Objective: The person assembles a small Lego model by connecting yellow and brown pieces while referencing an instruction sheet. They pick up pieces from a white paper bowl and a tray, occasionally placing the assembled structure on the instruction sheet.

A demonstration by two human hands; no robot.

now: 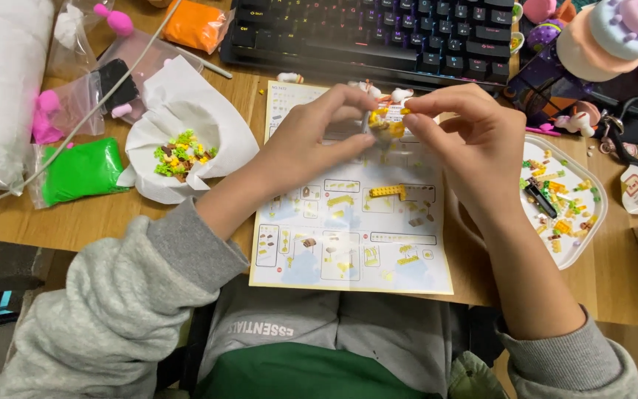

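Two hands meet over the middle of a wooden desk (97, 222). The left hand (311, 140) has its fingers curled in, and its fingertips pinch a small yellow and white brick model (387, 122). The right hand (474, 144) is curled too, and its thumb and first finger pinch the same little model from the 3 o'clock side. Both hands touch it, so it sits right between them, held up a bit above the paper.

Under the hands lies an instruction sheet (348, 229) with little pictures on it. A loose yellow brick (387, 191) rests on the sheet, at 6 o'clock from the model.

At 9 o'clock from the hands is a white paper bowl (186, 133) with green, yellow and brown bits in it. A bag of green clay (79, 171) lies further out the same way. At 3 o'clock is a white tray (577, 244) with many small bricks of different colours. At 12 o'clock, near the model, is a black keyboard (378, 33). Grey sleeves cover both arms.
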